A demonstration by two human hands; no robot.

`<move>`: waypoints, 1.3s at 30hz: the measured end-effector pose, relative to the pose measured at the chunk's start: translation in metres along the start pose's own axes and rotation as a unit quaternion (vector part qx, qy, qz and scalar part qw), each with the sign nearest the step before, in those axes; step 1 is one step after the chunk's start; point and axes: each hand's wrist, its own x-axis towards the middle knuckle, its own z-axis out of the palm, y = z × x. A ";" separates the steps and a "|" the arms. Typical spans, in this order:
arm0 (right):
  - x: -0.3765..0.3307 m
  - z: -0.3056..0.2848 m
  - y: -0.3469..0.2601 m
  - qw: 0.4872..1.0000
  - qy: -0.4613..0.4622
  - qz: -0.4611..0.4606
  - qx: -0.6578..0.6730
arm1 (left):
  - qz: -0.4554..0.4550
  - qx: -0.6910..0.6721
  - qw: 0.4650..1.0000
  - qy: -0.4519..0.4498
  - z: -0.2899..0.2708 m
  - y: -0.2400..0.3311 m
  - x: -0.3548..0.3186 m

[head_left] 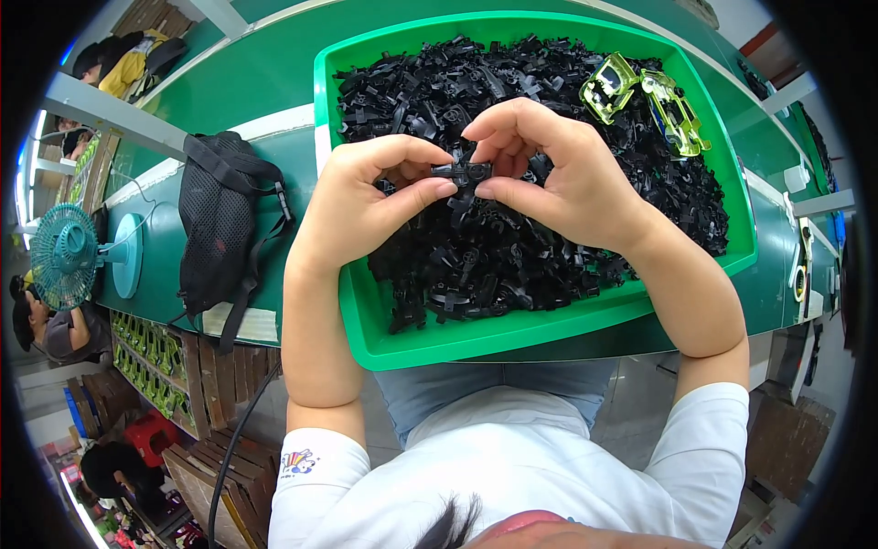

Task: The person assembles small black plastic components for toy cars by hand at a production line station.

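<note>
Between my two hands is a small black plastic part (464, 171), held level above the heap. My left hand (380, 188) pinches its left end with thumb and forefinger. At its right end, the thumb and fingers of my right hand (558, 169) close on the same part, the other fingers curled behind. Below lies a big heap of similar black plastic parts (512, 265) in a green tray (439, 352). On the heap's far right rest two shiny yellow-green plastic frames, one squarish frame (609, 89) and one longer frame (675, 114).
Left of the tray, a black mesh bag (219, 210) with straps lies on the green table (265, 73). Beyond it stands a teal fan (69, 252). Racks of yellow-green parts (151, 361) and stacked brown boards (224, 480) are at lower left. Other people sit along the left side.
</note>
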 end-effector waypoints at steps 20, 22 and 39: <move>0.000 -0.042 -0.017 0.980 -0.101 0.145 -0.093 | 0.018 0.028 0.996 0.088 -0.001 -0.005 0.004; -0.004 -0.039 -0.020 0.934 -0.219 0.172 -0.225 | 0.016 0.025 0.996 0.086 0.000 -0.005 0.004; 0.004 -0.047 0.002 0.951 -0.190 0.211 0.124 | 0.012 0.034 0.996 0.078 0.000 -0.002 0.004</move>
